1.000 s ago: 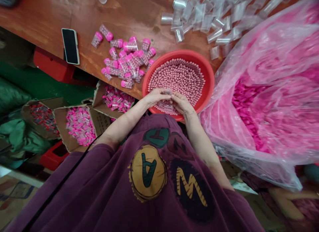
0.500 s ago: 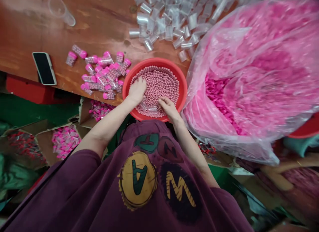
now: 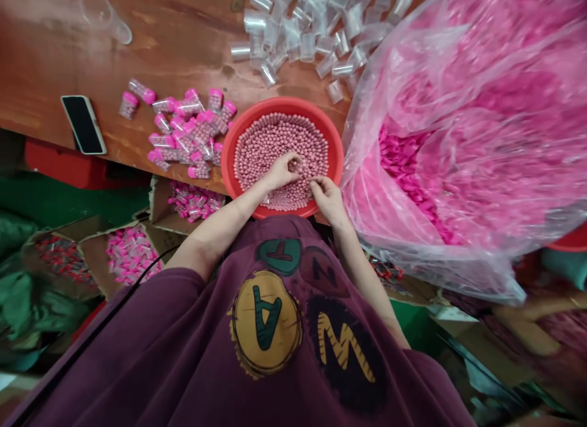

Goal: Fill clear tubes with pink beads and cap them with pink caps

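A red bowl (image 3: 337,164) full of small pink beads (image 3: 266,139) sits at the table's near edge, close to my shirt. Over the middle of the beads is my left hand (image 3: 282,172), thumb and fingers curled into a ring; what they hold, if anything, is unclear. My right hand (image 3: 326,196) is at the bowl's near right side with its fingertips pinched together just above the beads. Whatever lies between those fingertips is too small to make out. Something clear, like a small tube (image 3: 266,199), lies among the beads below my left wrist.
Pink-capped tubes of beads (image 3: 190,130) lie left of the bowl, beyond them a phone (image 3: 84,125) and a clear scoop (image 3: 103,14). Empty clear tubes (image 3: 293,38) are heaped behind. A large bag of pink pieces (image 3: 458,127) bulges on the right. Boxes (image 3: 158,210) stand below the table.
My left hand has moved right and nearer, from the bowl's left side to its middle, and its fingers are now curled. My right hand has shifted slightly right. The view has shifted a little.
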Motion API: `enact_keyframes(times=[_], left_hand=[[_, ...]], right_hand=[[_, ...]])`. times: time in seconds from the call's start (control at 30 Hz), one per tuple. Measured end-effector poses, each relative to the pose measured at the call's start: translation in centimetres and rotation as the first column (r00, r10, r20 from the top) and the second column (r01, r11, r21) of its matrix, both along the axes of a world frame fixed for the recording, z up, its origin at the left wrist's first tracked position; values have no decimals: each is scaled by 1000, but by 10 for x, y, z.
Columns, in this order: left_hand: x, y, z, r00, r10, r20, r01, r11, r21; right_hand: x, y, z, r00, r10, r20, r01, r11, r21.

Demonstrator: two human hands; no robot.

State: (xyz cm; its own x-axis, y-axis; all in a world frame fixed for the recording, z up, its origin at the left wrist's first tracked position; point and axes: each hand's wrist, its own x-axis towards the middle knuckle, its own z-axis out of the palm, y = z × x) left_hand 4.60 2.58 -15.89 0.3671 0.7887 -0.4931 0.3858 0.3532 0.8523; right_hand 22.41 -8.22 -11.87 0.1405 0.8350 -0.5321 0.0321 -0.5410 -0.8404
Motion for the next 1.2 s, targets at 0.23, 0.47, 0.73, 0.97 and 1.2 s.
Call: enact_keyframes(times=[0.23,0.47,0.73,0.97,1.2], left_hand=[[-37,-7,39,940,99,328,-25,975,-222],[-51,-11,88,863,258,434,-19,876,-483],[-58,-16,107,790,503,350,-263,794,-548],[-82,-22,102,781,563,270,-398,782,-480],[-56,-38,93,773,560,298,-352,770,-532]], right_hand=[[-2,27,3,989,29,143,-60,974,218],[-6,55,23,963,127,239,-210,906,367],[-25,55,5,624,635,455,-709,705,-13],[-53,31,1,295,790,538,-812,504,-294],[15,43,2,715,343,609,-519,844,135]])
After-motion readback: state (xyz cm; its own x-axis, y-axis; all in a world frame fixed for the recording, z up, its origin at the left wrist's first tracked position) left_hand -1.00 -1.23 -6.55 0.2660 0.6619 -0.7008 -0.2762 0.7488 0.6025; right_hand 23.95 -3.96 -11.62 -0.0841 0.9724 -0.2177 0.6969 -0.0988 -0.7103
